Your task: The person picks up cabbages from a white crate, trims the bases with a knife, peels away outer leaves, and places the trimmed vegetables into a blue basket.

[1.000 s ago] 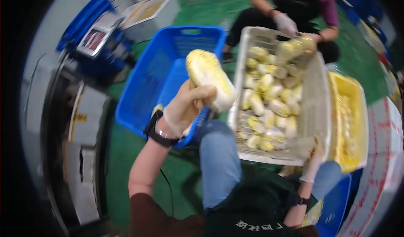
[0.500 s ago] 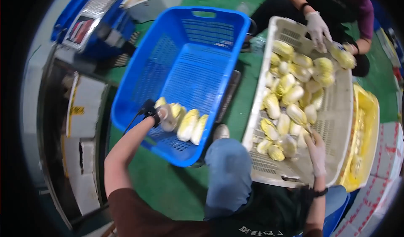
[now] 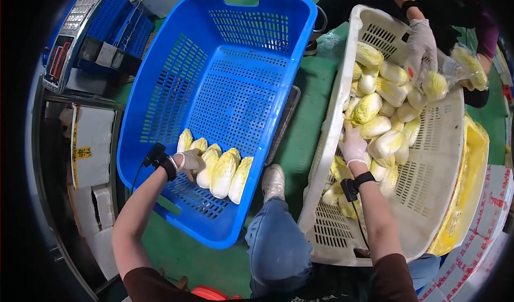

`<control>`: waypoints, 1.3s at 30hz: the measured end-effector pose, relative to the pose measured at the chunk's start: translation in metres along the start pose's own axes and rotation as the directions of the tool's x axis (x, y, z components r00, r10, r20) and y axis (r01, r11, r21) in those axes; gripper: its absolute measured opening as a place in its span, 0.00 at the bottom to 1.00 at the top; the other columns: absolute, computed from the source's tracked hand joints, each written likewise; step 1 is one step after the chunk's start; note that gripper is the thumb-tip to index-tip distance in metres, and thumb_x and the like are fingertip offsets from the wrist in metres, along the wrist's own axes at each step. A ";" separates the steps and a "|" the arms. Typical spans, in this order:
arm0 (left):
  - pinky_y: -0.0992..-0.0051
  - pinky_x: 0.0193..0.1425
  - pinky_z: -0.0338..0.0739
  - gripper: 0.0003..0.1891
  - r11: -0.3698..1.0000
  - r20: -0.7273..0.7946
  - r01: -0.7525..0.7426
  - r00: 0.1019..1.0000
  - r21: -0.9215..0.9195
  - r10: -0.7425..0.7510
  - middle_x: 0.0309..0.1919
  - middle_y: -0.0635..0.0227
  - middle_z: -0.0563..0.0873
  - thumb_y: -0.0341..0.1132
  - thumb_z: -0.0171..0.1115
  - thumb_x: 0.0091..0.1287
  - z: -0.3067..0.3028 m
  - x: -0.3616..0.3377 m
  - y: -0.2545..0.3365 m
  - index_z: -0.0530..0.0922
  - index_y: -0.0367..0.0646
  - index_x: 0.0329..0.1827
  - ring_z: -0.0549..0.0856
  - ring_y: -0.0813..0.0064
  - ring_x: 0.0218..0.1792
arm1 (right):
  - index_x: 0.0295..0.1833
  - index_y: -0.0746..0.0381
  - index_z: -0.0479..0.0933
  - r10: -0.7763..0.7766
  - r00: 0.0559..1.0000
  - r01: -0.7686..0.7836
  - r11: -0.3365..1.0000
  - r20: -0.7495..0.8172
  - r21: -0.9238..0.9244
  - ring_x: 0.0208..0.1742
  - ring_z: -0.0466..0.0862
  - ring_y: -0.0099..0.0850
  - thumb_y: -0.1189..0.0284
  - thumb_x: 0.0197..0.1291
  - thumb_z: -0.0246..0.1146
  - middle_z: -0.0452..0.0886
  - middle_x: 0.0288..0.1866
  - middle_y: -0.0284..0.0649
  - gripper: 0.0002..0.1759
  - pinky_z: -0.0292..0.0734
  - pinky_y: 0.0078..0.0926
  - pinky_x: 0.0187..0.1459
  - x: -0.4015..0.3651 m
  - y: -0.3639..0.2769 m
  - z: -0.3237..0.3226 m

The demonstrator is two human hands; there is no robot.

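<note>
My gloved left hand (image 3: 188,162) is inside the blue basket (image 3: 219,236), against the left side of a row of Chinese cabbages (image 3: 224,173). Its fingers are apart and partly hidden by the nearest heads. The small pale heads with yellow leaf tips stand side by side along the basket's near end. Over in the white crate (image 3: 327,141), my gloved right hand (image 3: 353,145) reaches into the heap of cabbages (image 3: 383,125). The fingers of that hand are stretched out among the heads, with their tips partly out of sight.
Across the crate, a person's gloved hand (image 3: 423,47) is over a cabbage, near a plastic-wrapped cabbage (image 3: 470,69). A yellow-lined box (image 3: 465,179) stands right of the crate. At left are a scale (image 3: 72,36) and white foam boxes (image 3: 93,146). My shoe (image 3: 273,182) is between the containers.
My right hand has moved from the crate's near right part to the left side of the heap. My left hand has shifted slightly from the cabbages. The view has turned and come closer.
</note>
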State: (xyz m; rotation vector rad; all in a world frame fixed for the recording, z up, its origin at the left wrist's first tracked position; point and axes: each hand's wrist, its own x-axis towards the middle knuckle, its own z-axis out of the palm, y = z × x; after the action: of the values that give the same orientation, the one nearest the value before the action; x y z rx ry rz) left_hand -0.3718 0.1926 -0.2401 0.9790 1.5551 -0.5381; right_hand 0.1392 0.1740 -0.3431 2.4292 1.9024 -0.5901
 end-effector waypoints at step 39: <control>0.48 0.68 0.68 0.33 0.076 0.027 -0.107 0.401 -0.991 0.915 0.59 0.61 0.78 0.52 0.67 0.61 0.352 -0.198 0.267 0.69 0.47 0.66 0.75 0.55 0.62 | 0.49 0.58 0.70 0.755 0.618 0.636 -0.314 -0.222 0.705 0.17 0.61 0.14 0.76 0.63 0.64 0.69 0.28 0.27 0.12 0.54 0.14 0.18 -0.370 0.066 -0.218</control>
State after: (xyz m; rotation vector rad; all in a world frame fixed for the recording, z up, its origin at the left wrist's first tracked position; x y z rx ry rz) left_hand 0.0461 0.0032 -0.0856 0.2720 0.3379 0.6046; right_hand 0.1920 -0.1408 -0.0481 4.6317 0.3327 -2.4618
